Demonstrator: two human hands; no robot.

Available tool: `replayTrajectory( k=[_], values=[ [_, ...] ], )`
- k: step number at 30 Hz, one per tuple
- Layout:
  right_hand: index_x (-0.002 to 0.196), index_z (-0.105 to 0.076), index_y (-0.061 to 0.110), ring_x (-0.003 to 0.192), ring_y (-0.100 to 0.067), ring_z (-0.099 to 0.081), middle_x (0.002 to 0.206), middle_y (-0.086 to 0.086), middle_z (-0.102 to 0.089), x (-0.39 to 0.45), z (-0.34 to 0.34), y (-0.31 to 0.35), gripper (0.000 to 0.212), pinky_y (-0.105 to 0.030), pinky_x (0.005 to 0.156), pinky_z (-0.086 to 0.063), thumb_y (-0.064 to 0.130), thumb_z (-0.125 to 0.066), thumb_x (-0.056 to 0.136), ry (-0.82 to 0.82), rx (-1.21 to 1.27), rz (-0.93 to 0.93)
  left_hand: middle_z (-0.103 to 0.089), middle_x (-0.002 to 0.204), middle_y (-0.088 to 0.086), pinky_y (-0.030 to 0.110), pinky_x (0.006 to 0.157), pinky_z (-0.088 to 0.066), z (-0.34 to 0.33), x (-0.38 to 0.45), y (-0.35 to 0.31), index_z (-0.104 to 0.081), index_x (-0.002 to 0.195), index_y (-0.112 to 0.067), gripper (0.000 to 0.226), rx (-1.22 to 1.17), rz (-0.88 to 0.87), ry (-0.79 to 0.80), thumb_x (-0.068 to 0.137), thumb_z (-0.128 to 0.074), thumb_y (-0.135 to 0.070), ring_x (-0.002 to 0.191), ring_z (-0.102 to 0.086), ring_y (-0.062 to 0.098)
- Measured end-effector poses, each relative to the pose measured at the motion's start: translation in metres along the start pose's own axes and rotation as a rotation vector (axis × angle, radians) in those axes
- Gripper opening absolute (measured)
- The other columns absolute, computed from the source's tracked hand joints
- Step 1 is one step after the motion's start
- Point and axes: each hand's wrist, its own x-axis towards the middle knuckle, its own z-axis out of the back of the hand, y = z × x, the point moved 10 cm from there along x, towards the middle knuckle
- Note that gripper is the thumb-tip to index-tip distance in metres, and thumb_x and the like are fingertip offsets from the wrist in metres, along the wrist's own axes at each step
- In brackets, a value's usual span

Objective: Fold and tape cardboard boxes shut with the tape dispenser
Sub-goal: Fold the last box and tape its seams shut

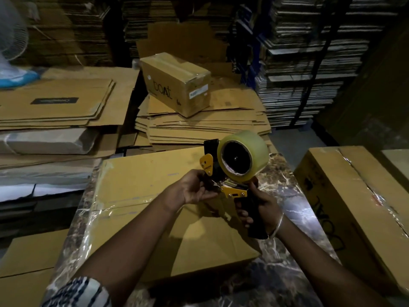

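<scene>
While the right hand is wrapped around the black handle of the tape dispenser, the left hand pinches at its front end by the yellow plate — so both hands are busy on one tool, held up above the table. One roll of clear tape sits on it, tilted toward the camera.

Under the hands lies one flat cardboard box on the marble-look table, its far edge running past the table's far edge and its near right corner well inside the table's bare front part. Not much open room: a second, bigger taped box crowds the right side, just beside the table. Further back, one small sealed box sits on a stack of flattened cartons, with another flat pile to the left. Dark shelves stacked with cardboard close off the back, and a white fan peeks in at top left.
</scene>
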Motion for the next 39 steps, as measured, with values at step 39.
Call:
replayTrajectory(
  k=[39],
  values=[
    [0.065,-0.053,0.012,0.042,-0.017,-0.033,0.055,-0.004,-0.042,0.025,0.046,0.017,0.061,-0.026,0.045,-0.024,0.065,-0.045,0.093,-0.426,0.063,0.113,-0.074,0.083,0.02,0.045,0.072,-0.058,-0.046,0.128,-0.202,-0.076,0.078,0.001,0.016,1.482,-0.567,-0.638,0.084,-0.069,-0.012,0.082,-0.072,0.034]
  ],
)
